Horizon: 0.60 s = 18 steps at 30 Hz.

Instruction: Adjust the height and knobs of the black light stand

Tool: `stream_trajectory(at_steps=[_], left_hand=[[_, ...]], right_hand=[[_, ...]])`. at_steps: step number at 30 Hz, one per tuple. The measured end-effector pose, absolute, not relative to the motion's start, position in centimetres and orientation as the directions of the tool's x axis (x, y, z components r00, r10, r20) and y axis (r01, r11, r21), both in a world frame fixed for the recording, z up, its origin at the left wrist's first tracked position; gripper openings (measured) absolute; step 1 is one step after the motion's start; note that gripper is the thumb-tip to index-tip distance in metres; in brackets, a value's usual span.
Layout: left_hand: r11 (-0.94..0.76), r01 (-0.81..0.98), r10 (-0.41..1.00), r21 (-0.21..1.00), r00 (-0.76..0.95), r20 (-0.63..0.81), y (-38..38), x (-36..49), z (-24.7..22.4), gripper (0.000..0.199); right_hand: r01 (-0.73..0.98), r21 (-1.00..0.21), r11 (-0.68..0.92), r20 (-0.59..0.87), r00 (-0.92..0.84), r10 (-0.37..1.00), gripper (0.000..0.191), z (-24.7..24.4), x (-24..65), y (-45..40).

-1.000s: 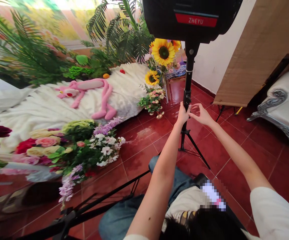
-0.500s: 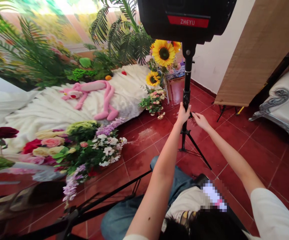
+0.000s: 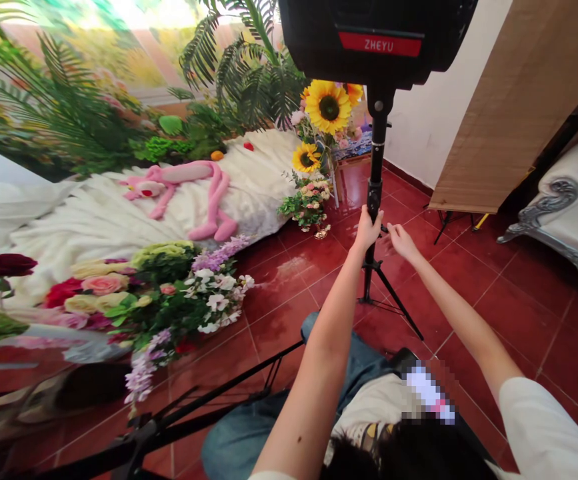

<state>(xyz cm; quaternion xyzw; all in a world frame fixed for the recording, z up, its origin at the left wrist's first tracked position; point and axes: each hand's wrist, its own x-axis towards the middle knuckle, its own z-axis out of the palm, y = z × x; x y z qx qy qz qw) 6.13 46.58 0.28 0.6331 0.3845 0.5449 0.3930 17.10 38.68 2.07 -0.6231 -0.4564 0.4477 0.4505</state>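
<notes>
My left hand [image 3: 369, 228] is wrapped round the black pole [image 3: 376, 160] of a light stand, below a collar joint. Close beside it, my right hand [image 3: 403, 243] has its fingers pinched at a small black tightening knob [image 3: 383, 229] on the pole's right side; the fingers partly hide the knob. On top of the pole sits a large black lamp housing [image 3: 376, 63] with a red ZHEYU label. Below my hands the tripod legs [image 3: 396, 300] spread onto the red tiles.
A seated person in jeans [image 3: 249, 427] is just below my arms, beside another black stand [image 3: 223, 383]. Sunflowers [image 3: 329, 107] stand behind the pole. Left are flowers [image 3: 169, 293] and a pink plush toy [image 3: 189, 175] on white cloth [image 3: 261, 180]. A brown backdrop [image 3: 499, 120] and white sofa [image 3: 569, 200] are at right.
The lamp housing and upper pole have shifted slightly to the right. My right hand has moved a touch to the right at the knob; my left hand still grips the pole.
</notes>
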Motion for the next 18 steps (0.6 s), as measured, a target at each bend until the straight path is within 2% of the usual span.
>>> stream_trajectory(at_steps=[1,3,5,8,18], left_hand=[[-0.395,0.058,0.915,0.917,0.114,0.387,46.6,6.1,0.3,0.021],[-0.396,0.062,0.914,0.916,0.121,0.387,46.7,6.1,0.2,0.02],[-0.401,0.069,0.912,0.914,0.126,0.391,46.8,6.1,0.1,0.02],[-0.421,0.068,0.903,0.905,0.127,0.41,46.9,6.1,-0.1,0.023],[-0.426,0.049,0.893,0.903,0.183,0.411,47.8,6.0,-0.8,0.025]], right_hand=[[0.349,-0.931,-0.103,-0.039,0.186,0.982,0.032,2.1,17.5,38.5],[0.665,-0.747,0.017,0.126,0.116,0.985,0.036,2.7,18.1,38.2],[0.836,-0.544,0.074,0.185,0.034,0.982,0.041,3.5,18.6,37.8],[0.909,-0.404,0.098,0.186,-0.023,0.982,0.046,4.5,18.7,37.6],[0.952,-0.261,0.16,0.225,-0.101,0.969,0.045,4.1,18.7,37.6]])
